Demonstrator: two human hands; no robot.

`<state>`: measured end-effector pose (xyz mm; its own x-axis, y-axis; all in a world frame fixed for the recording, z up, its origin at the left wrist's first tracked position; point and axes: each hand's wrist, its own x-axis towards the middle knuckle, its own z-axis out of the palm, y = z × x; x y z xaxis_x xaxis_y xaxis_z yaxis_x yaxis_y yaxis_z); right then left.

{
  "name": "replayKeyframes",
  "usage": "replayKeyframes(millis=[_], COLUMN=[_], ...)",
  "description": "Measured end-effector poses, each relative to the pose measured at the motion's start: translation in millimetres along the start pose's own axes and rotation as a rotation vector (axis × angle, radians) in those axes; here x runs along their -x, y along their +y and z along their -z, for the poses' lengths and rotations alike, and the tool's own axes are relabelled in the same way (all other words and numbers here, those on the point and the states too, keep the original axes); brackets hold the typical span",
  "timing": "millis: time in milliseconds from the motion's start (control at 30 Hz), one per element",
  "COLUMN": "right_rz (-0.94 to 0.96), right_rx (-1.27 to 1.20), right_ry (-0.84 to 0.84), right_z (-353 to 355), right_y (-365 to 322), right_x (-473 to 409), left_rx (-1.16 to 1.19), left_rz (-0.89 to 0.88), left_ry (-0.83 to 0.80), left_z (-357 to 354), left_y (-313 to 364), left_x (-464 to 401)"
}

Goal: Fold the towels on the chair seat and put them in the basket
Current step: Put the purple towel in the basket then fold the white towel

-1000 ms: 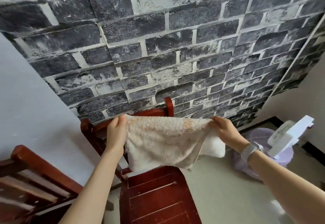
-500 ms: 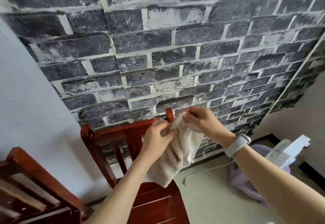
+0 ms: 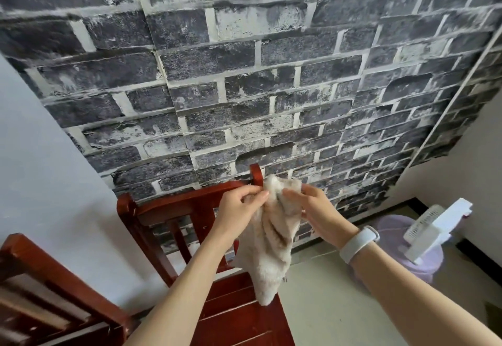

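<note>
We count one beige towel (image 3: pixel 271 248), two hands on it, left hand (image 3: pixel 239 204) and right hand (image 3: pixel 312 207), two wooden chairs (image 3: pixel 190 218), one white wristband (image 3: pixel 358 244), and one lilac basket (image 3: pixel 407 253).

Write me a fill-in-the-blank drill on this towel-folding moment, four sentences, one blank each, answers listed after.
1. Both hands pinch the top of the beige ____, which hangs in the air.
2. The left hand and the right hand are held close ____.
3. The towel dangles over the seat of a red wooden ____.
4. A white band sits on the ____ wrist.

Missing words: towel; together; chair; right
</note>
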<state>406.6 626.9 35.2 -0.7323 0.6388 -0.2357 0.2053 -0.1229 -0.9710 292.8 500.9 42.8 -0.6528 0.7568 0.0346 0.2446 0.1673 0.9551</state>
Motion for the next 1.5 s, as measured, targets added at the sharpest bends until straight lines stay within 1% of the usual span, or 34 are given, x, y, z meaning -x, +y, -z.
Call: replayKeyframes(millis=[100,233,333,400,500,600,667,700,800,833,867,933,1033,1100,1233,1300,1400,1433,1500], right_rz=[0.055,0.065,0.037,0.036,0.041,0.029,0.023,0.018,0.013,0.009,0.002,0.000,0.018,0.039,0.115,0.175,0.150,0.166,0.212], right_rx=[0.031,0.131,0.177,0.197,0.229,0.264,0.282,0.317,0.433,0.465,0.491,0.488,0.389,0.428,0.643,0.822,1.062,1.123,1.160], right_ry=[0.116,0.320,0.340,0.326,0.337,0.343,0.322,0.315,0.332,0.347,0.364,0.383,0.344,0.271,0.064,-0.016,-0.142,-0.160,-0.120], right_z=[11,37,50,49,43,40,40,41,44,47,50,57,69,79,91,92,93,94,97], right_y=[-1,9,20,27,36,47,54,57,64,67,70,75,82,88,102,117,148,158,174], right_x=[-4,-8,-6,-3,2,10,19,24,37,41,45,54,73,88,125,141,163,168,179], left_rx=[-0.035,-0.238,-0.341,-0.411,-0.566,-0.609,-0.563,-0.489,-0.062,0.043,0.109,0.136,0.060,0.014,-0.048,-0.052,-0.113,-0.177,-0.368], left_rz=[0.020,0.113,0.185,0.190,0.194,0.290,0.360,0.401,0.524,0.549,0.554,0.519,0.455,0.420,0.333,0.328,0.338,0.332,0.296], left_ry=[0.066,0.229,0.297,0.268,0.178,0.144,0.128,0.122,0.164,0.194,0.228,0.302,0.391,0.422,0.452,0.414,0.347,0.336,0.310], left_z=[19,59,83,90,92,93,92,91,87,86,84,80,69,61,41,31,22,21,18], left_y=[-11,-39,-62,-74,-90,-109,-118,-121,-126,-126,-126,-125,-118,-112,-102,-100,-104,-107,-115], left_x=[1,7,17,22,26,35,46,51,71,79,86,102,124,141,183,207,240,250,270])
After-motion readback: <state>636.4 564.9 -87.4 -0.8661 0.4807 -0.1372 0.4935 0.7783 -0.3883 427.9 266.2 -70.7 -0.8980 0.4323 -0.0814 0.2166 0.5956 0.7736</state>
